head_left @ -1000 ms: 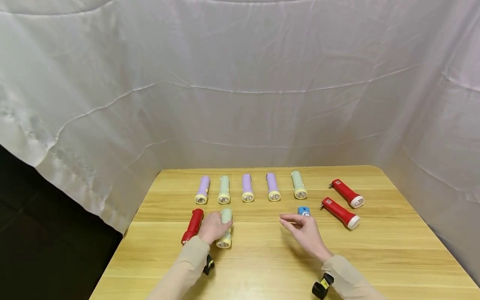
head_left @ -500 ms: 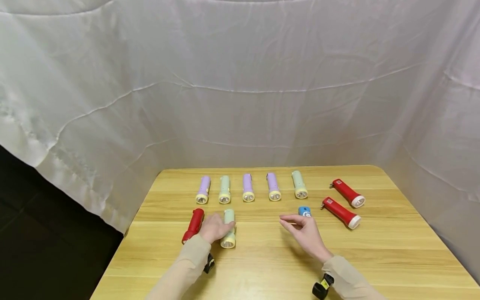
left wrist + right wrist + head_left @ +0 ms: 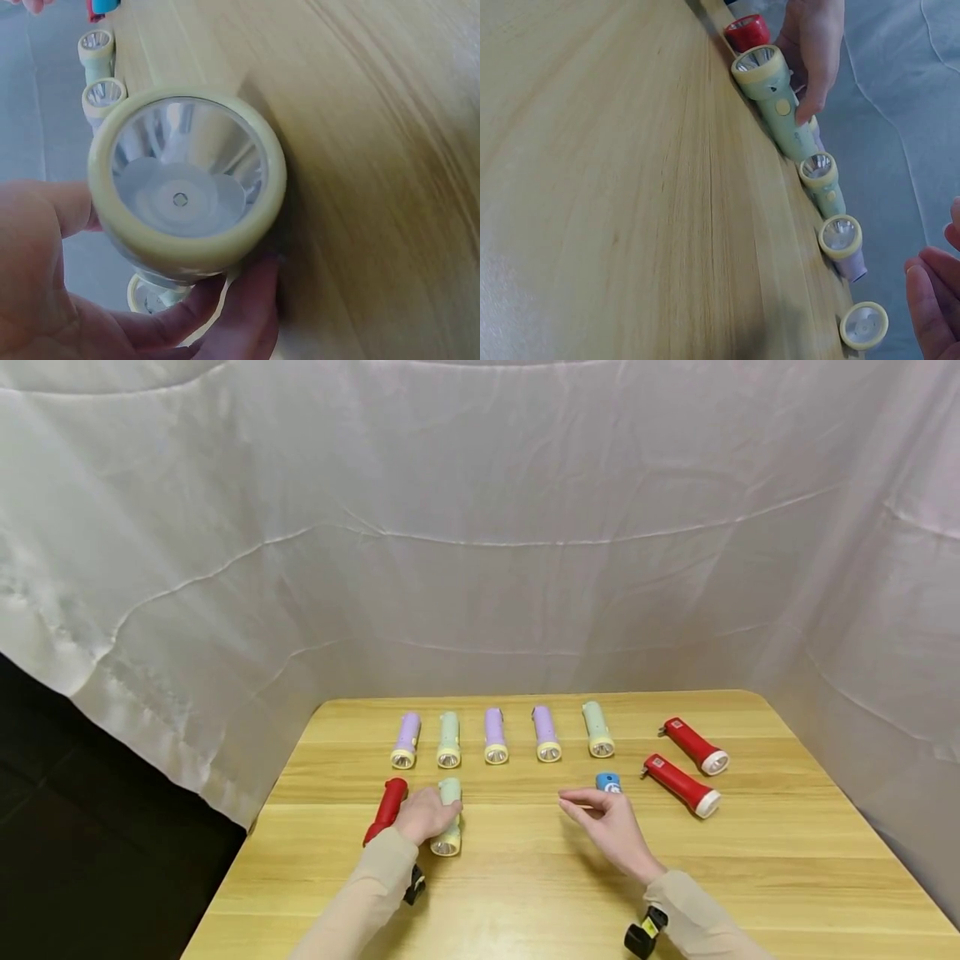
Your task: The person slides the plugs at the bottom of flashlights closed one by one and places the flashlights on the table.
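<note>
My left hand [image 3: 422, 816] reaches over a pale green flashlight [image 3: 447, 841] with a cream head, its lens facing me. In the left wrist view the thumb is on one side of the flashlight [image 3: 185, 238] and curled fingers are on the other. Seen from the right wrist, the flashlight [image 3: 778, 112] lies along the tabletop with its side button showing. A red flashlight [image 3: 387, 804] is just left of this hand, partly covered by it. My right hand [image 3: 609, 828] is held over the table with loosely bent fingers, nothing in them, overlapping a blue flashlight [image 3: 608, 781].
Across the back is a row of purple and green flashlights, among them a purple one [image 3: 495, 731] and a green one [image 3: 597, 725]. Two red flashlights [image 3: 678, 782] with white heads lie slanted at the right. A pale cloth [image 3: 480, 593] hangs behind the wooden table [image 3: 525, 893].
The green flashlight in my left hand shifted slightly right, then came back left toward the red one. My right hand stays in place.
</note>
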Motion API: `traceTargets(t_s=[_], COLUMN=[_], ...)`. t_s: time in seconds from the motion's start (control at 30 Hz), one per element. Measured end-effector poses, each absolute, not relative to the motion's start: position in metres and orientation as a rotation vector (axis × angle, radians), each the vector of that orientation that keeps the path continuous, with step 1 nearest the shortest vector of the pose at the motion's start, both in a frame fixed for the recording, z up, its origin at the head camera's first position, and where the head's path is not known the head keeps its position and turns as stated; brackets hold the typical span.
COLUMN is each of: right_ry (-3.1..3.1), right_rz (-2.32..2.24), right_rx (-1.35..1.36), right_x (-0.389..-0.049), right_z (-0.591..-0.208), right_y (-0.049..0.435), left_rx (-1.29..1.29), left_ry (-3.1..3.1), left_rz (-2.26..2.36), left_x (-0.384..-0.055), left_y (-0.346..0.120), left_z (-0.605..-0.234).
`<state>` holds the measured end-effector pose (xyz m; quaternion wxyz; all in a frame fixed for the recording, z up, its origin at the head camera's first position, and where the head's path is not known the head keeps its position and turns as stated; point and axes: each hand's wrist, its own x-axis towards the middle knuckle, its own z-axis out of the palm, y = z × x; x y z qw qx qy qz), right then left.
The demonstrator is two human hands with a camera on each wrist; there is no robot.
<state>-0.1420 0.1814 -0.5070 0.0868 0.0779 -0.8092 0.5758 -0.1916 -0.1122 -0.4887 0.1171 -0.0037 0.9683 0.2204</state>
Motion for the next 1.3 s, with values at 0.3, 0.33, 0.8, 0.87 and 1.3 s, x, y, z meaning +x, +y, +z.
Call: traceTargets(t_s=[0.3, 0.33, 0.8, 0.87, 1.3], right_ry=[-2.417, -2.416, -2.42, -2.42, -2.472], right_rz=[1.727, 1.729, 1.725, 1.723, 1.616], right_rx=[0.216, 0.215, 0.226, 0.227, 0.204], right_x=[-0.141, -0.141, -0.14, -0.14, -0.139], right_z=[-0.505, -0.505, -0.504, -0.504, -0.5], right_y=[0.18, 0.18, 0.182, 0.182, 0.196], left_rx=[-0.016, -0.016, -0.012, -0.013, 0.056], left_ry=[2.859, 2.86, 2.889, 2.888, 3.072], left_rz=[0.642, 0.642, 0.613, 0.617, 0.531], left_x=[-0.19, -0.19, -0.195, -0.195, -0.189], left_y=[-0.11, -0.11, -0.115, -0.116, -0.105], left_z=[-0.491, -0.491, -0.493, -0.494, -0.477])
